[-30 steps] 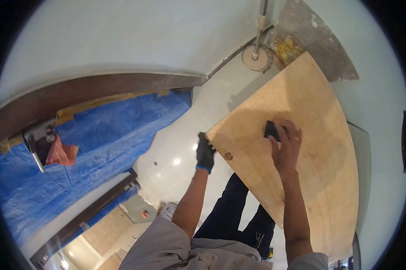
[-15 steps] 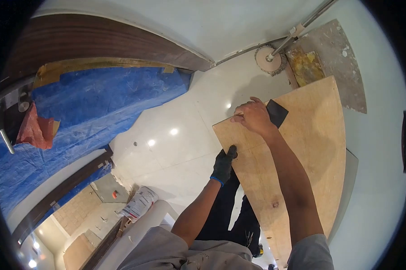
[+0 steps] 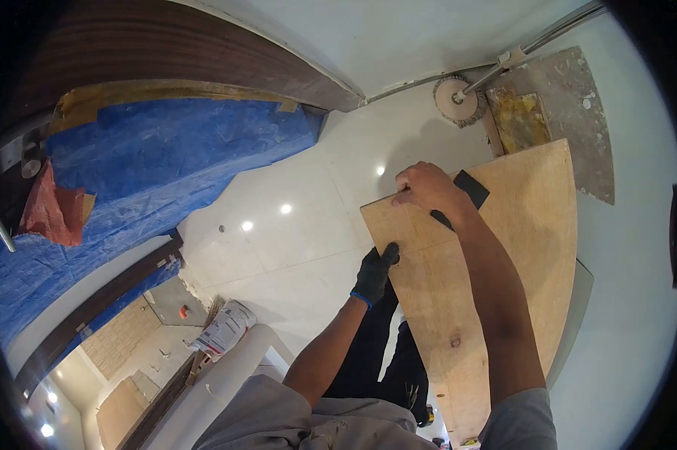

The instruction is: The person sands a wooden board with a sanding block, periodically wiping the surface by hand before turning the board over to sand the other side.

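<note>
A large plywood board [image 3: 496,285] stands tilted in front of me, its light wood face toward me. My left hand [image 3: 374,274], in a dark glove with a blue cuff, is closed on the board's left edge, thumb on the face. My bare right hand [image 3: 431,187] is at the upper edge near the corner, fingers curled over it and thumb side toward the face. A dark flat rectangular piece [image 3: 473,187] shows on both sides of this hand and wrist, against the board; what it is I cannot make out.
A round mop [image 3: 451,101] leans in the corner beside a stained grey panel [image 3: 567,112]. Blue sheeting [image 3: 181,146] covers a surface at left, with red cloth [image 3: 53,210] near it. A printed sack [image 3: 224,330] lies on a white ledge. Pale floor tiles [image 3: 293,240] lie beyond.
My right hand's fingers have curled in over the edge, where one stuck out before. More of the dark piece shows around the hand. The board and the view have shifted slightly.
</note>
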Demonstrator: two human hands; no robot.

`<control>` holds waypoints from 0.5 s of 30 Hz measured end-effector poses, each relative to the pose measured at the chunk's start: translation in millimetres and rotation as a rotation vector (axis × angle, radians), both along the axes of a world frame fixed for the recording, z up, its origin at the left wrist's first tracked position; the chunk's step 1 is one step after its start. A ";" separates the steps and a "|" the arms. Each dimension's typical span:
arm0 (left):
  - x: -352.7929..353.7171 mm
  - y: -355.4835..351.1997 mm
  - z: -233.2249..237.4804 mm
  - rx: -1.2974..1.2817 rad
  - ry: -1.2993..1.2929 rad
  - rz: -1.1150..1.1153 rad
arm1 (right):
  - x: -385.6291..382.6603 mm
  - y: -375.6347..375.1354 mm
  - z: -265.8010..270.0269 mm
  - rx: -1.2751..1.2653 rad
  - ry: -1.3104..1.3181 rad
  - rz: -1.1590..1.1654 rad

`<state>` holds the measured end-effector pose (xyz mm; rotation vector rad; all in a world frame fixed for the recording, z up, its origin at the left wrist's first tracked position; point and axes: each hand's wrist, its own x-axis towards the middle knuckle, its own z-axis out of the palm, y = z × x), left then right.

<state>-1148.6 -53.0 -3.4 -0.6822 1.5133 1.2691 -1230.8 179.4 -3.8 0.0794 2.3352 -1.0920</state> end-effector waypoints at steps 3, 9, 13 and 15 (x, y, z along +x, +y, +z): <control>6.0 -4.3 -8.2 0.058 0.045 0.004 | -1.9 6.9 -7.1 -0.060 -0.008 0.024; 7.2 -2.2 -10.7 0.055 0.042 0.043 | -7.9 11.2 -15.6 -0.146 -0.164 0.035; 3.2 4.3 -0.9 0.036 0.027 0.052 | -1.0 1.3 -1.6 0.029 -0.127 -0.005; 6.8 2.8 -3.6 0.037 0.053 0.056 | -2.6 -1.3 6.2 0.063 -0.159 0.002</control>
